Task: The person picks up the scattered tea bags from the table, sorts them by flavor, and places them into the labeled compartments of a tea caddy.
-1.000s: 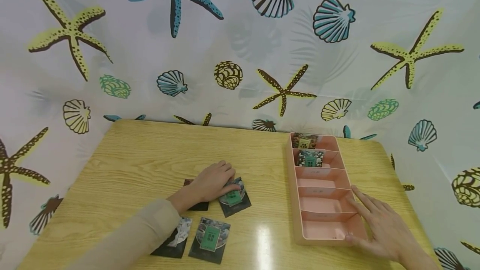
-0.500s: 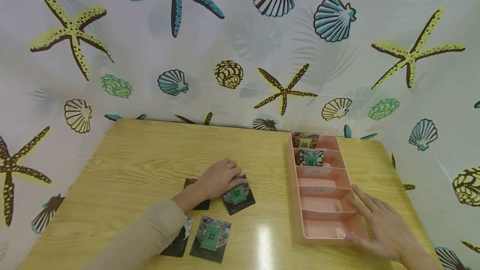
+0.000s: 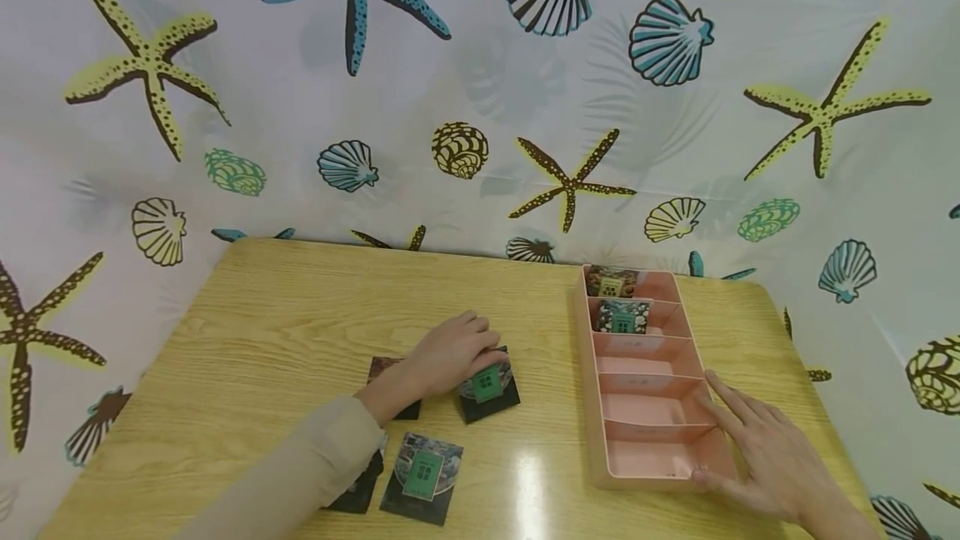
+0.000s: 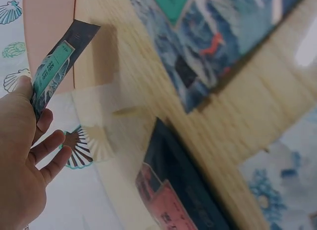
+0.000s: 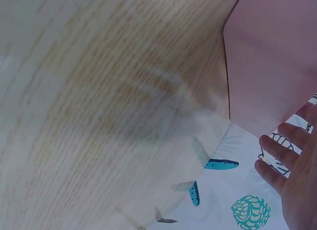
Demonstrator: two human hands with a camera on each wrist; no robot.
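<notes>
My left hand (image 3: 456, 354) pinches a dark flat packet (image 3: 487, 387) with a green label between thumb and fingers. In the left wrist view the pinched packet (image 4: 58, 64) stands tilted, its shadow falling on the wood beside it. My right hand (image 3: 772, 448) rests with spread, extended fingers on the right side of a pink divided box (image 3: 596, 440). The right wrist view shows those fingers (image 5: 292, 151) at the box's outer wall (image 5: 272, 67). Packets stand in the two far compartments: one with a yellowish label (image 3: 611, 283), one with a green label (image 3: 622, 317).
On the wooden table (image 3: 315, 298) lie a green-labelled packet (image 3: 422, 477) near the front, a dark packet (image 3: 356, 490) partly under the left sleeve (image 3: 300, 465), and a reddish packet (image 3: 384, 367) partly behind the left wrist. A patterned curtain (image 3: 420, 90) surrounds the table.
My left hand has moved a little right and away from me, bringing the green-labelled packet along toward the box. The right hand has stayed in place on the box.
</notes>
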